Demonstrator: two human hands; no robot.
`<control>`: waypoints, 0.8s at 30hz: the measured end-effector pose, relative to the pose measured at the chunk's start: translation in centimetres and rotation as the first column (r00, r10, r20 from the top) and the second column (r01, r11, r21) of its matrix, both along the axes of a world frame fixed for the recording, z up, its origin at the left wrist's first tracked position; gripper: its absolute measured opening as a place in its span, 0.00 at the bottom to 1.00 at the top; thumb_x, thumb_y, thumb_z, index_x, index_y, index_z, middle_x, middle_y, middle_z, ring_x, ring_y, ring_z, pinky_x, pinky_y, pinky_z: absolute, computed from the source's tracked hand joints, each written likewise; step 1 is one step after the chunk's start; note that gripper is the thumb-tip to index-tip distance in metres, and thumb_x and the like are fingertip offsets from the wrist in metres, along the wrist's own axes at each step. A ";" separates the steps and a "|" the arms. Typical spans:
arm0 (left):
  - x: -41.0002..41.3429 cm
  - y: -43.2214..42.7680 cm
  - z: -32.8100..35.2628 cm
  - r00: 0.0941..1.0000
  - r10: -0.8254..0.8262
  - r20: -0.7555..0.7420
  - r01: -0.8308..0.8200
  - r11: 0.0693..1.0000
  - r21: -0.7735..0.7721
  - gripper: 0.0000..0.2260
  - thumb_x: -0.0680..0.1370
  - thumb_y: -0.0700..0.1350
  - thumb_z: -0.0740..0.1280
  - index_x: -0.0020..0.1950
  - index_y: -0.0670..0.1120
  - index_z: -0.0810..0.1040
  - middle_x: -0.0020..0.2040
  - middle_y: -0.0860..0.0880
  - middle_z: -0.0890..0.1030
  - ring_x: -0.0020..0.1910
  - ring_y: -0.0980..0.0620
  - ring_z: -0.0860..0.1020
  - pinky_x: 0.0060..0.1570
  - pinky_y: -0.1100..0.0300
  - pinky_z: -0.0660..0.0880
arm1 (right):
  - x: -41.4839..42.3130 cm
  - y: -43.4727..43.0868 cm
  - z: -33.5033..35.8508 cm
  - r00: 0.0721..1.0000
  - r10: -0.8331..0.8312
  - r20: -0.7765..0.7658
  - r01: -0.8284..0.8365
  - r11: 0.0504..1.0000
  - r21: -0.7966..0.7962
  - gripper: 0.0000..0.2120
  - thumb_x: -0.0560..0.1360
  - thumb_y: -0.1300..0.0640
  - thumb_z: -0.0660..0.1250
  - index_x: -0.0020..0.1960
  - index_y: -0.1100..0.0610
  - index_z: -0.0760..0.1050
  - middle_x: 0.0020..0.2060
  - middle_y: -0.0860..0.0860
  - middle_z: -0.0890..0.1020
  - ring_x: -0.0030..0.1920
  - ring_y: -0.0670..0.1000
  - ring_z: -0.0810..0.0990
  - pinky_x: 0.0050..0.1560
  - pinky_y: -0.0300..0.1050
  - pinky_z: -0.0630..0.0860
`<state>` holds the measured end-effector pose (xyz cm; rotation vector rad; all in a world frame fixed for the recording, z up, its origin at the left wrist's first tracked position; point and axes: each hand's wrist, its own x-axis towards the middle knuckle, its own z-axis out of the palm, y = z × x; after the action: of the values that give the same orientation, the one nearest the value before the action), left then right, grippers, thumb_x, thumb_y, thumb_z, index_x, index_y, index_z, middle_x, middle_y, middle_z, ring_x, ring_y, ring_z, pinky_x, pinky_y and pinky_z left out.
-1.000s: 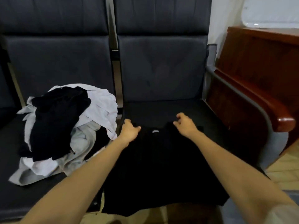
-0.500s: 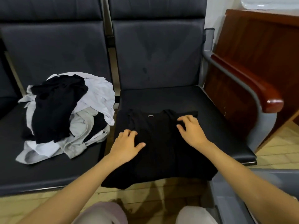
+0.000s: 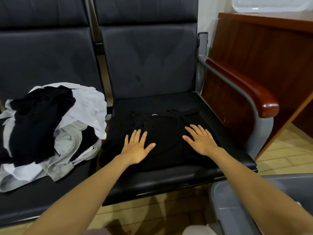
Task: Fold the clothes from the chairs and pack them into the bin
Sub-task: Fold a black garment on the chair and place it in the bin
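Left hand (image 3: 137, 148) and right hand (image 3: 200, 141) press the shirt (image 3: 166, 131), fingers spread flat, gripping nothing. Smooth outward from the fingertips before folding.

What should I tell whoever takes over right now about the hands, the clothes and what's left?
Hands: left hand and right hand both rest flat on the black shirt.
It lies spread on the right chair seat.
Unfolded clothes pile: on the left chair.
Lower right: bin, no clothes in its visible part.
Done: shirt laid out.
Left: fold it, bin it, then the pile.
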<state>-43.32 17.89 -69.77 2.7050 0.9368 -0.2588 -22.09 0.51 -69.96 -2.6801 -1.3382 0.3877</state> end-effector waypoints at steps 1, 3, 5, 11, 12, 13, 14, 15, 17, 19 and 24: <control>0.7 0.7 0.0 1.000 -0.024 0.015 0.024 1.000 0.000 0.33 0.80 0.66 0.45 0.79 0.50 0.41 0.79 0.48 0.39 0.77 0.50 0.36 0.75 0.48 0.36 | 0.7 0.4 -0.1 1.000 0.000 0.006 0.000 1.000 0.006 0.29 0.80 0.36 0.45 0.78 0.44 0.48 0.78 0.45 0.48 0.78 0.50 0.42 0.75 0.51 0.40; 1.6 1.9 -0.1 0.996 -0.071 0.056 0.072 0.997 -0.010 0.33 0.80 0.65 0.47 0.79 0.50 0.43 0.79 0.48 0.41 0.77 0.51 0.38 0.75 0.50 0.36 | 1.8 1.1 -0.3 1.000 0.017 0.017 -0.018 1.000 0.020 0.29 0.80 0.36 0.45 0.78 0.44 0.49 0.78 0.45 0.49 0.78 0.49 0.43 0.75 0.51 0.41; 1.7 2.8 -0.1 0.984 -0.091 0.151 0.099 0.994 -0.047 0.33 0.80 0.63 0.54 0.79 0.50 0.49 0.79 0.49 0.46 0.78 0.51 0.42 0.75 0.52 0.39 | 2.6 1.6 -0.3 0.999 0.035 0.034 -0.036 0.999 0.030 0.28 0.80 0.36 0.46 0.78 0.44 0.50 0.78 0.44 0.50 0.78 0.49 0.44 0.75 0.50 0.41; -2.2 1.4 0.4 0.715 0.118 0.689 0.000 0.986 -0.168 0.16 0.77 0.48 0.68 0.64 0.47 0.75 0.68 0.50 0.69 0.72 0.54 0.61 0.73 0.59 0.56 | 2.6 1.6 -0.5 0.997 0.039 0.071 -0.051 0.982 0.182 0.26 0.81 0.41 0.53 0.76 0.49 0.60 0.75 0.49 0.60 0.76 0.52 0.54 0.75 0.50 0.49; -3.2 0.7 0.6 0.696 0.145 0.703 -0.040 0.986 -0.164 0.14 0.77 0.49 0.69 0.61 0.47 0.76 0.65 0.50 0.71 0.68 0.54 0.64 0.71 0.57 0.60 | 2.3 1.4 -0.3 0.993 0.053 0.107 -0.079 0.964 0.254 0.24 0.81 0.45 0.56 0.74 0.53 0.64 0.73 0.51 0.65 0.75 0.53 0.59 0.74 0.50 0.53; -4.3 -0.1 0.9 0.704 0.176 0.688 -0.064 0.981 -0.185 0.15 0.76 0.51 0.69 0.61 0.48 0.75 0.62 0.51 0.70 0.66 0.55 0.66 0.69 0.57 0.63 | 1.9 1.0 0.0 0.982 0.083 0.168 -0.134 0.938 0.320 0.21 0.80 0.49 0.60 0.71 0.55 0.69 0.69 0.53 0.70 0.72 0.54 0.64 0.72 0.49 0.58; -5.5 -0.8 1.0 0.734 0.216 0.644 -0.084 0.970 -0.229 0.18 0.74 0.53 0.71 0.62 0.50 0.73 0.62 0.52 0.68 0.64 0.56 0.65 0.68 0.58 0.64 | 1.5 0.6 0.3 0.965 0.116 0.237 -0.200 0.908 0.369 0.18 0.79 0.54 0.63 0.67 0.57 0.72 0.65 0.54 0.74 0.69 0.55 0.69 0.70 0.50 0.63; -6.8 -1.5 1.1 0.771 0.249 0.586 -0.103 0.957 -0.271 0.23 0.72 0.56 0.72 0.63 0.51 0.71 0.62 0.53 0.65 0.64 0.57 0.63 0.67 0.59 0.63 | 1.0 0.0 0.5 0.946 0.135 0.295 -0.254 0.875 0.412 0.15 0.78 0.57 0.65 0.64 0.58 0.75 0.61 0.54 0.76 0.65 0.56 0.73 0.67 0.51 0.67; -9.0 -2.0 1.0 0.836 0.264 0.481 -0.149 0.953 -0.264 0.31 0.68 0.57 0.76 0.65 0.51 0.67 0.61 0.54 0.62 0.63 0.57 0.60 0.65 0.60 0.62 | -0.1 -1.7 0.8 0.933 0.107 0.343 -0.271 0.838 0.473 0.12 0.75 0.60 0.69 0.58 0.59 0.78 0.55 0.54 0.78 0.59 0.57 0.76 0.60 0.54 0.73; -10.5 -1.9 0.7 0.844 0.274 0.461 -0.208 0.960 -0.190 0.30 0.68 0.53 0.77 0.62 0.47 0.67 0.59 0.51 0.63 0.61 0.53 0.62 0.63 0.60 0.63 | -0.8 -3.7 0.9 0.946 -0.007 0.323 -0.157 0.863 0.481 0.14 0.73 0.60 0.71 0.58 0.60 0.78 0.55 0.57 0.77 0.58 0.60 0.76 0.56 0.57 0.74; -11.8 -1.5 0.2 0.823 0.155 0.546 -0.194 0.981 0.016 0.12 0.73 0.46 0.74 0.49 0.41 0.75 0.56 0.47 0.70 0.60 0.47 0.69 0.65 0.55 0.67 | -2.3 -8.0 0.2 0.938 -0.295 0.182 0.220 0.912 0.346 0.25 0.75 0.53 0.69 0.66 0.65 0.69 0.60 0.64 0.71 0.61 0.65 0.68 0.59 0.58 0.70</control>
<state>-55.15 16.39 -69.55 2.4972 1.0068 0.5671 -24.43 -7.51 -69.79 -2.6266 -0.9664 -0.1655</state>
